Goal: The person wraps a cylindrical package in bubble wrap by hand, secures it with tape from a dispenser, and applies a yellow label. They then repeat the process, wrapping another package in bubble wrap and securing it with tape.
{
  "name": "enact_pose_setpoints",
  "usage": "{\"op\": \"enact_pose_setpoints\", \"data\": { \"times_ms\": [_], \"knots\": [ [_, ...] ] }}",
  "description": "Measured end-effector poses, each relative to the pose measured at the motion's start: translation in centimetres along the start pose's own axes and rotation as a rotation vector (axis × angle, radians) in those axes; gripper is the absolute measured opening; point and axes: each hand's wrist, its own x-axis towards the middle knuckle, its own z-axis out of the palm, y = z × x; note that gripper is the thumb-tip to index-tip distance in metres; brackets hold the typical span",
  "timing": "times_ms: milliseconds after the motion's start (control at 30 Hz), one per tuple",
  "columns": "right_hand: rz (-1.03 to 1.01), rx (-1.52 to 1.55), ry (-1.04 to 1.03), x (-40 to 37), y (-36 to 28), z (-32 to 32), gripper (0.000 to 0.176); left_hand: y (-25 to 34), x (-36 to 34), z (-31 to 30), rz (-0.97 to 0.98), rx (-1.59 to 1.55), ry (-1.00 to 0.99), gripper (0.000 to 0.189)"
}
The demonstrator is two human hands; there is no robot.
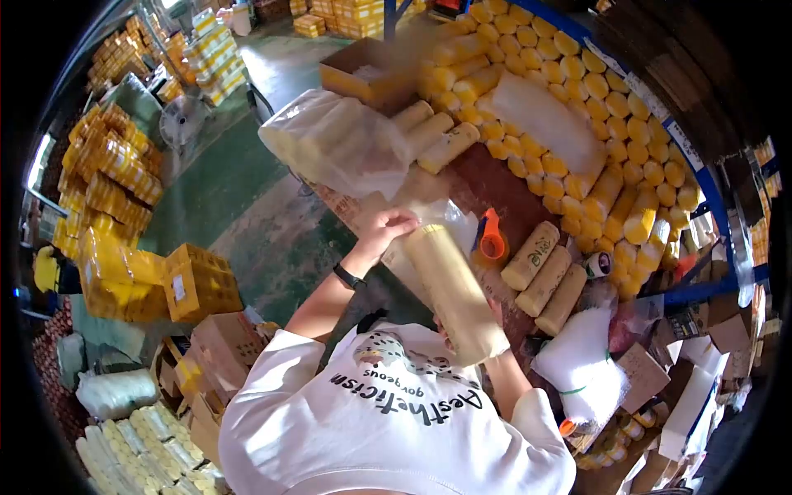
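Note:
A long, pale-tan cylindrical pack [458,293] is held at a slant in front of my chest. My left hand [393,226], with a black band at the wrist, pinches the pack's upper end. Around the lower part of the pack is my right hand [495,315], mostly hidden behind it, with only bits of the fingers showing. An orange tape dispenser or scoop-like tool [492,237] lies on the bench just right of the pack. Three similar packs with dark writing [532,256] lie further right.
A translucent plastic bag [338,144] covers part of the bench beyond my left hand, beside more tan rolls [448,148]. An open cardboard box [363,76] sits behind. Yellow-ended rolls [569,91] are stacked high at the right. Taped cartons [198,285] stand on the left floor.

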Motion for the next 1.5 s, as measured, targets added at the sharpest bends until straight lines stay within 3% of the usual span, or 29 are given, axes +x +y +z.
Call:
{"op": "enact_pose_setpoints", "data": {
  "times_ms": [100, 133, 167, 233, 267, 400, 467, 500, 533, 567, 667, 700, 767, 800, 833, 900, 1000, 1100, 1133, 1233, 1267, 1300, 1367, 1400, 1500],
  "knots": [
    [-0.165, -0.092, 0.084, -1.0, -0.1, 1.0, 0.075, 0.4, 0.0, 1.9, 0.224, 0.477, -0.078, 0.009],
    [-0.234, -0.132, 0.123, -1.3, -0.1, 2.0, 0.066, 1.8, -0.8, 3.3, 0.328, 0.571, -0.138, 0.012],
    [-0.227, -0.143, 0.135, -1.0, 0.0, 0.7, 0.063, 2.0, -1.2, 4.4, 0.520, 0.880, -0.119, 0.015],
    [-0.214, -0.162, 0.160, -0.1, 0.3, -2.0, 0.056, 0.8, -2.4, 6.2, 0.651, 0.951, -0.098, 0.015],
    [-0.223, -0.127, 0.208, -0.1, 0.7, -2.6, 0.049, 0.7, -2.9, 6.6, 0.599, 0.915, -0.111, 0.011],
    [-0.277, -0.040, 0.307, 0.3, 1.2, -1.4, 0.050, -1.2, -4.8, 5.6, 0.184, 0.469, -0.237, 0.008],
    [-0.323, -0.069, 0.412, -0.3, 1.3, 0.3, 0.052, -4.1, -4.8, 4.6, 0.188, 0.381, -0.206, 0.009],
    [-0.310, -0.029, 0.285, -0.1, 1.5, -0.6, 0.052, -5.8, -4.7, 4.1, 0.187, 0.338, -0.190, 0.010],
    [-0.295, 0.007, 0.159, 0.2, 1.6, -1.6, 0.053, -6.1, -4.7, 4.3, 0.229, -0.128, -0.308, 0.021],
    [-0.277, 0.039, 0.033, 0.4, 1.6, -2.6, 0.053, -6.3, -4.9, 4.3, 0.087, -0.265, -0.304, 0.025],
    [-0.446, -0.594, 0.324, 0.1, 1.2, -0.3, 0.053, -2.8, -5.4, 6.6, -0.289, -0.635, -0.270, 0.042],
    [-0.576, -0.948, 0.527, 0.2, 1.5, 3.4, 0.051, -3.0, -5.7, 6.8, -0.248, -0.534, -0.208, 0.046],
    [-0.623, -1.352, 0.467, 1.0, 0.9, 2.3, 0.053, -3.2, -6.2, 6.9, -0.161, -0.324, -0.090, 0.057],
    [-0.343, -1.391, 0.494, 0.0, -0.9, 3.9, 0.052, -3.0, -6.4, 6.9, -0.143, -0.354, -0.092, 0.072],
    [-0.457, -1.646, 0.583, -0.8, -2.2, 6.1, 0.049, -2.3, -6.6, 6.8, -0.120, -0.353, -0.115, 0.068],
    [-0.928, -1.528, 0.744, 0.5, -3.8, 5.9, 0.036, -1.4, -8.0, 6.9, -0.092, -0.357, -0.150, 0.059],
    [-1.088, -1.431, 0.551, 3.7, -6.3, 5.3, 0.022, -2.2, -8.2, 7.2, -0.110, -0.428, -0.097, 0.043],
    [-0.956, -1.492, 0.513, 3.5, -6.7, 6.3, 0.015, -2.9, -7.6, 6.8, -0.217, -0.494, 0.001, 0.030],
    [-1.096, -1.611, 0.525, 3.8, -6.2, 6.4, 0.010, -3.2, -7.2, 6.3, -0.262, -0.515, 0.038, 0.028],
    [-1.487, -1.849, 0.177, 3.3, -5.3, 6.7, 0.013, -8.1, -6.3, 2.5, -0.075, -0.081, 0.073, 0.028],
    [-1.454, -1.907, 0.074, 2.8, -4.4, 6.8, 0.019, -9.4, -6.4, 1.9, -0.023, 0.146, 0.193, 0.023],
    [-1.371, -1.975, 0.010, 1.9, -3.6, 7.1, 0.022, -8.6, -7.2, 2.0, 0.052, 0.252, 0.164, 0.020],
    [-1.206, -1.802, -0.168, 0.9, -2.6, 3.7, 0.032, -5.2, -8.6, 2.7, 0.204, 0.470, 0.093, 0.015],
    [-1.092, -1.710, -0.107, 0.5, -1.7, 2.3, 0.030, -4.9, -9.3, 2.5, 0.252, 0.583, 0.066, 0.019],
    [-0.785, -1.342, 0.090, -1.1, 1.1, 0.3, 0.023, -4.9, -12.1, 1.3, 0.148, 0.603, -0.163, 0.021]
  ]
}}
